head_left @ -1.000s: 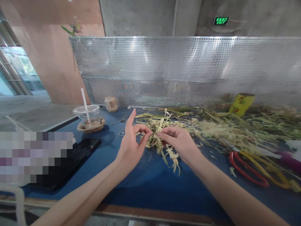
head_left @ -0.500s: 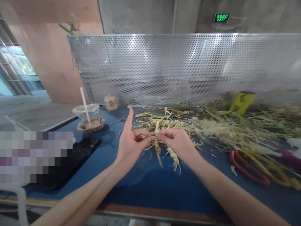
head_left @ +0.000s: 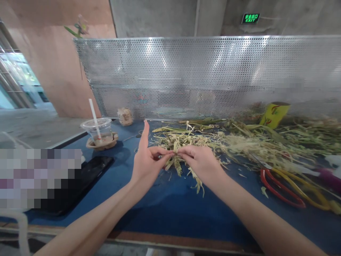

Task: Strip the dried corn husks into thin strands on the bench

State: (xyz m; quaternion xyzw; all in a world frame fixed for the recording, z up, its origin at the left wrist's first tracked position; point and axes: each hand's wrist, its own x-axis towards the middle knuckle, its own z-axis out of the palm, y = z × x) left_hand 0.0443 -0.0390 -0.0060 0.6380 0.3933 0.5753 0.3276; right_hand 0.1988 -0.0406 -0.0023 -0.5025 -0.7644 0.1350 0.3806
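My left hand (head_left: 146, 158) pinches a pale green plant strip (head_left: 176, 145) between thumb and a finger, with another finger raised straight up. From the other side my right hand (head_left: 204, 160) pinches the same strip, its fingertips almost meeting the left ones. The strip's leafy lower end (head_left: 177, 168) hangs beneath the fingertips. Behind both hands spreads a heap of dry plant strips (head_left: 213, 142), and a braided-looking bunch (head_left: 197, 183) pokes out below my right hand. Part of the strip is covered by my fingers.
Red-and-yellow-handled scissors (head_left: 282, 190) lie at right beside purple-handled scissors (head_left: 326, 177). A yellow tube (head_left: 275, 115) stands behind them among more stalks. On the left are a lidded plastic cup (head_left: 97, 131) with a straw, a small jar (head_left: 125, 116) and a black tablet-like device (head_left: 87, 181). A perforated metal screen (head_left: 186, 78) borders the table.
The strip's lower end has risen and shifted slightly left between my fingertips. Both hands keep their pinch in nearly the same place.
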